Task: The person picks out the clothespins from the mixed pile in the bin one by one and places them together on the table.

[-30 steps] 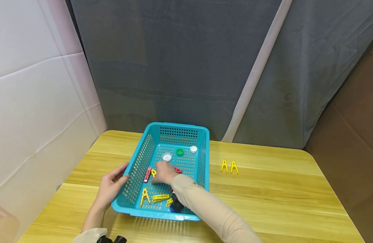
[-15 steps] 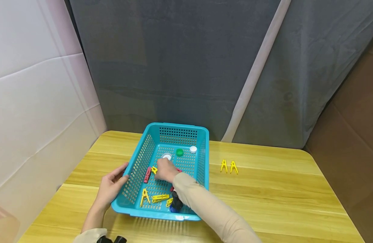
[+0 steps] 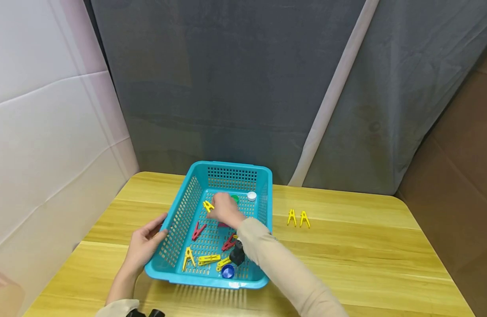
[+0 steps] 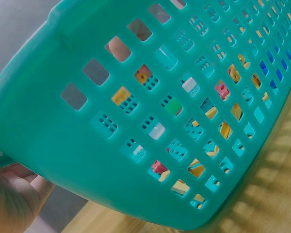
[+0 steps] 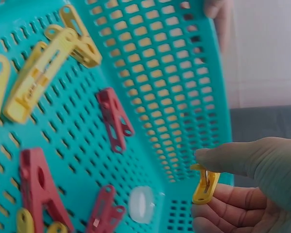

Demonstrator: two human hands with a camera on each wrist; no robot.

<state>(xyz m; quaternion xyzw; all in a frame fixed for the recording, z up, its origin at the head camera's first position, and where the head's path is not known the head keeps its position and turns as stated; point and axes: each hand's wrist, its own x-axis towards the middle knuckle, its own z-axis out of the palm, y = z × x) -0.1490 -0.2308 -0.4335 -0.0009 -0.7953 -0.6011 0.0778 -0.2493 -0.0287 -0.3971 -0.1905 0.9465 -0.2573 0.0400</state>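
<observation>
My right hand (image 3: 224, 208) pinches a yellow clothespin (image 5: 206, 187) between thumb and fingers, raised above the basket floor. My left hand (image 3: 143, 246) grips the left rim of the turquoise basket (image 3: 204, 280), thumb over the edge. Red clothespins lie inside: one (image 3: 198, 230) near the left wall, another (image 3: 229, 242) by my right wrist, a third (image 5: 105, 208) beside a round white cap (image 5: 142, 204). Toward the front sit yellow clothespins, one standing splayed (image 3: 189, 257) and one lying flat (image 3: 209, 259). A blue cap (image 3: 228, 271) rests in the front corner.
At the basket's back are a green cap (image 3: 235, 198), partly hidden by my hand, and a white cap (image 3: 252, 196). Two yellow clothespins (image 3: 292, 217) stand on the wooden table (image 3: 358, 246) to the right. A grey curtain (image 3: 243, 88) closes off the back.
My right hand has lifted the yellow clothespin and moved it back and slightly right. The red clothespin near the left wall now lies turned. My left hand stays on the rim.
</observation>
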